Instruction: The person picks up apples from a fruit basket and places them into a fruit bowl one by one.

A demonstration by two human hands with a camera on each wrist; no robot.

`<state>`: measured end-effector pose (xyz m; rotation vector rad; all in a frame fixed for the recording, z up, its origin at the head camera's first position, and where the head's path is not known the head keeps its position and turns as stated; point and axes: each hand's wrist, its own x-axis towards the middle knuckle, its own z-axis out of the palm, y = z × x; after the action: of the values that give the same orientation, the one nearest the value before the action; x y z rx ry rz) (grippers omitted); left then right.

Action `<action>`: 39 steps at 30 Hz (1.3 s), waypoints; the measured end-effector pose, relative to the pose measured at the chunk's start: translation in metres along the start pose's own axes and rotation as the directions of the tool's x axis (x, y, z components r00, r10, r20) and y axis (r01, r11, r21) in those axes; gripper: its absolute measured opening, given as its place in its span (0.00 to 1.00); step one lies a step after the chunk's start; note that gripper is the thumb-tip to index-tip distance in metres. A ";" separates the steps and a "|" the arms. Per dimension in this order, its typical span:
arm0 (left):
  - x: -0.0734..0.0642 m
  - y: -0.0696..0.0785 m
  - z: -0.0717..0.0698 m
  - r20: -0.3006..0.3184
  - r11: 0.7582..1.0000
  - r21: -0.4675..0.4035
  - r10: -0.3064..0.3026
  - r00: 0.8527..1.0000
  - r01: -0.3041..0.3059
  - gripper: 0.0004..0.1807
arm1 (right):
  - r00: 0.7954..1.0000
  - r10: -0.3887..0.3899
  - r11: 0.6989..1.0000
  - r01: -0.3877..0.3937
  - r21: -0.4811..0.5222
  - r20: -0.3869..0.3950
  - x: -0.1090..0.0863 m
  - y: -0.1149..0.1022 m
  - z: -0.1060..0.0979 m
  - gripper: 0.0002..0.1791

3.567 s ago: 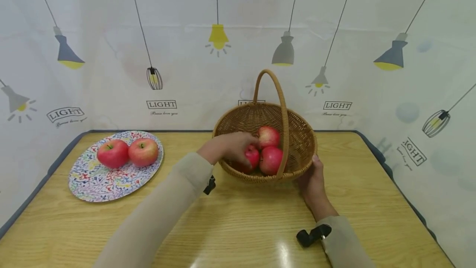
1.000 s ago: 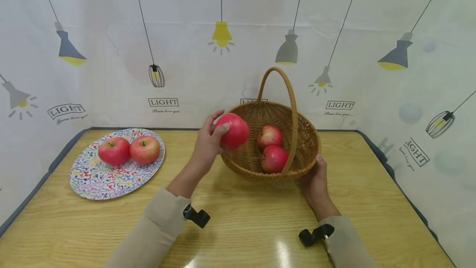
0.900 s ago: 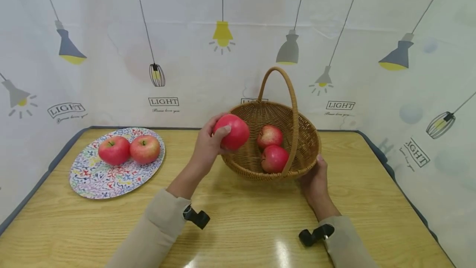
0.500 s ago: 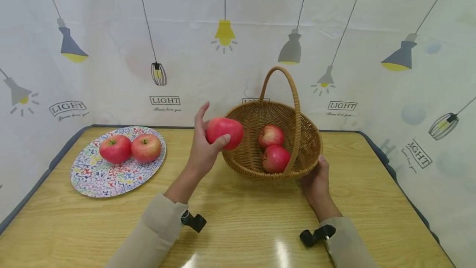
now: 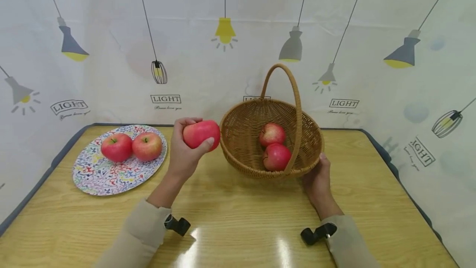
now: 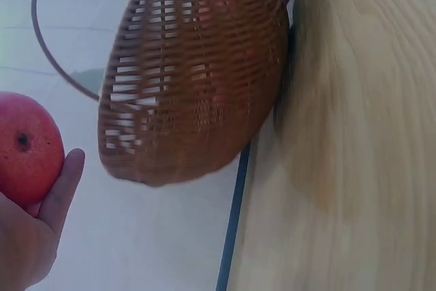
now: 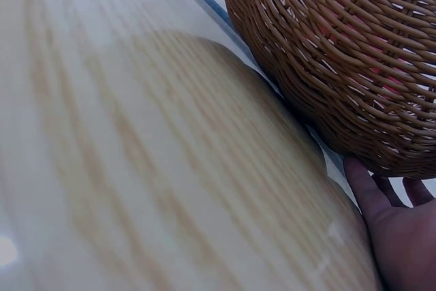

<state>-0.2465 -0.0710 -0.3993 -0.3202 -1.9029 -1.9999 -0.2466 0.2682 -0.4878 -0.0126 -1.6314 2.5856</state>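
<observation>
Currently, the red apple point(image 5: 202, 133) is left of the centre of the head view, lifted above the table point(image 5: 223, 222). My left hand point(image 5: 183, 150) is clamped on it, with the thumb across its near side. In the left wrist view this same apple appears at the left edge, and a gap separates it from the basket.

Just to the right of it stands the wicker basket point(image 5: 239, 152), its opening turned toward me and its arched handle point(image 5: 297, 106) rising above. My right hand point(image 5: 317, 179) grips the basket at its lower right side; one digit shows at the rim, and the others are partly hidden below. My two hands are well apart. Inside the basket, two apples point(image 5: 272, 134) touch each other, one behind the other.

At the left of the frame lies an oval plate point(image 5: 98, 177) with many-coloured squiggles. It carries two more apples point(image 5: 147, 147), side by side and touching.

Both my sleeves point(image 5: 139, 230) are beige, and each wrist carries a black device point(image 5: 177, 225). Behind everything, a pale backdrop point(image 5: 186, 32) shows printed lamps and the word "LIGHT".
</observation>
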 end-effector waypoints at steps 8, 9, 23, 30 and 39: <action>-0.006 -0.007 -0.028 -0.057 0.990 0.132 -0.048 0.997 0.055 0.28 | 1.000 0.008 1.000 -0.007 0.018 -0.010 0.001 0.000 0.001 0.43; -0.007 -0.007 -0.031 -0.065 0.988 0.143 -0.054 0.996 0.063 0.28 | 1.000 0.006 1.000 -0.006 0.014 -0.011 0.001 0.000 0.001 0.43; -0.018 -0.009 -0.065 -0.150 0.942 0.317 -0.068 0.986 0.113 0.27 | 1.000 0.016 1.000 -0.016 0.018 -0.018 0.000 -0.001 0.002 0.43; -0.015 -0.008 -0.090 -0.204 0.918 0.377 -0.042 0.978 0.118 0.32 | 1.000 0.012 0.999 -0.013 0.036 0.002 0.000 0.001 0.004 0.44; -0.006 -0.005 -0.117 -0.227 0.845 0.499 -0.086 0.970 0.192 0.49 | 1.000 -0.014 0.999 0.013 0.043 0.019 0.000 0.000 0.002 0.43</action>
<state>-0.2337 -0.1869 -0.4140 0.1621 -2.2829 -1.4389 -0.2466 0.2666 -0.4865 0.0258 -1.5760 2.6177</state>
